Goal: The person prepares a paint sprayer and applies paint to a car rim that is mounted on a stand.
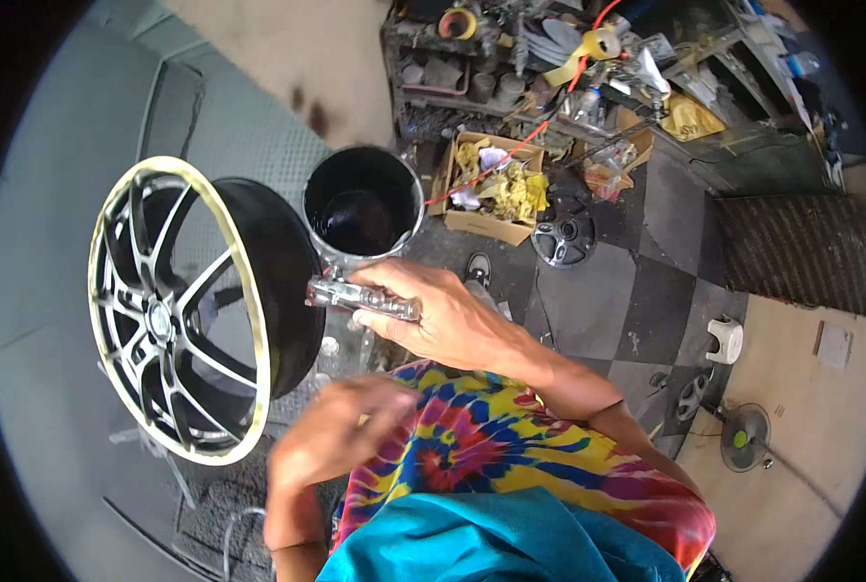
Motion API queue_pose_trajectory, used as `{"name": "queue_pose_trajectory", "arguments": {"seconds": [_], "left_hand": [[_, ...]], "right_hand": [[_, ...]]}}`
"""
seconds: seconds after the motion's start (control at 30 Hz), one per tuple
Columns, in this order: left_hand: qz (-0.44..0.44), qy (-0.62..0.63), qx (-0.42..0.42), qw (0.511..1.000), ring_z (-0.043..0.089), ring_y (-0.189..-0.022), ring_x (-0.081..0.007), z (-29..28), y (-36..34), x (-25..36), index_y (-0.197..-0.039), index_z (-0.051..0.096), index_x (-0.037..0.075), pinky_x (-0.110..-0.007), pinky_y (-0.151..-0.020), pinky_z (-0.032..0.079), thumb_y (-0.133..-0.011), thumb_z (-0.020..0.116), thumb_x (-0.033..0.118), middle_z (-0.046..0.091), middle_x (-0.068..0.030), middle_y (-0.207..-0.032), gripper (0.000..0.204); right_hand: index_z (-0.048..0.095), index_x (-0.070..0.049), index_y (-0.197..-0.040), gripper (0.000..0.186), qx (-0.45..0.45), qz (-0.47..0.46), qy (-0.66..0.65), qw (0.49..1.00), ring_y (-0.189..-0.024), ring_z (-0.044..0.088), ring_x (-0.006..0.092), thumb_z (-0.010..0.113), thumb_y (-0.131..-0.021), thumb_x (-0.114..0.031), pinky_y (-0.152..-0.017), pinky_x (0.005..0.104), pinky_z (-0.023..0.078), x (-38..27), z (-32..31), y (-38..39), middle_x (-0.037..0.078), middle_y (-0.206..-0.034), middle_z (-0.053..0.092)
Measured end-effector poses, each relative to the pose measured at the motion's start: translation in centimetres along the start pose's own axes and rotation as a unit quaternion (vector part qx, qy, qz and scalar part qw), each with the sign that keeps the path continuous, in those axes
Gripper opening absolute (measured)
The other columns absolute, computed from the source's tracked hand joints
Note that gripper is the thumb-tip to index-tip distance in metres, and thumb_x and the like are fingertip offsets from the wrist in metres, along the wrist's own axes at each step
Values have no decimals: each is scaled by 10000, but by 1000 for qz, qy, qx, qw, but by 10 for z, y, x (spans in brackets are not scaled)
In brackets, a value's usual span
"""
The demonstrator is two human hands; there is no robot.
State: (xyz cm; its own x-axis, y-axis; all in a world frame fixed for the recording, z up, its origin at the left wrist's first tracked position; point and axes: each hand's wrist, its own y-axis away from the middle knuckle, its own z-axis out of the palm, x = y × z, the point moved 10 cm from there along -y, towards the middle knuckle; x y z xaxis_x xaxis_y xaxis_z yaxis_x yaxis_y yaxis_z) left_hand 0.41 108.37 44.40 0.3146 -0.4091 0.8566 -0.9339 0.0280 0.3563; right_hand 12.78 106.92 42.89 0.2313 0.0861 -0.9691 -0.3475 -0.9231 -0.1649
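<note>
My right hand [433, 310] is closed around a metal spray gun [384, 305], its nose pointing left toward a wheel. An open round cup [355, 167], dark inside with some glossy dark liquid at its bottom, sits just beyond the gun and looks joined to it. To the left, the car wheel rim [161, 315] stands tilted, with silver-and-black spokes, a black barrel and a yellowish band around its outer lip. My left hand [341, 427] hovers in front of my shirt, to the right of the wheel's lower part. Its fingers are smeared by motion.
A cardboard box [481, 228] of crumpled yellow paper sits on the checkered floor beside a wheel cover [564, 238]. A red hose [515, 148] runs past it from the cluttered shelf [433, 100]. A white stool [725, 339] and a fan [746, 436] stand at the right.
</note>
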Motion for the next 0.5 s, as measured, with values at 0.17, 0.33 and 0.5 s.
{"name": "queue_pose_trajectory", "arguments": {"seconds": [0.17,0.33,0.5], "left_hand": [[134,10,-207,969,566,-1335,-338,169,-73,-38,-1341,680,37,-486,-1131,436,-1085,567,323,685,-168,-1355,400],[128,98,-442,882,653,-1225,-318,283,-129,-35,-1380,667,56,-419,-1039,504,-1111,523,376,705,-185,-1330,442],[129,46,-406,903,621,-763,-299,299,-181,-15,-1092,744,12,-461,-731,489,-1074,578,412,717,-192,-900,434]], "right_hand": [[614,-21,-1320,404,-12,5,33,999,-1017,703,409,715,-996,-240,-884,469,559,12,-21,3,227,-1171,686],[618,-26,-1325,414,-14,43,56,997,-1050,706,415,712,-998,-262,-901,469,566,39,-59,27,224,-1224,693],[622,-33,-1330,427,-23,72,59,995,-1097,700,418,708,-1002,-292,-922,469,565,62,-103,54,233,-1253,691]]}}
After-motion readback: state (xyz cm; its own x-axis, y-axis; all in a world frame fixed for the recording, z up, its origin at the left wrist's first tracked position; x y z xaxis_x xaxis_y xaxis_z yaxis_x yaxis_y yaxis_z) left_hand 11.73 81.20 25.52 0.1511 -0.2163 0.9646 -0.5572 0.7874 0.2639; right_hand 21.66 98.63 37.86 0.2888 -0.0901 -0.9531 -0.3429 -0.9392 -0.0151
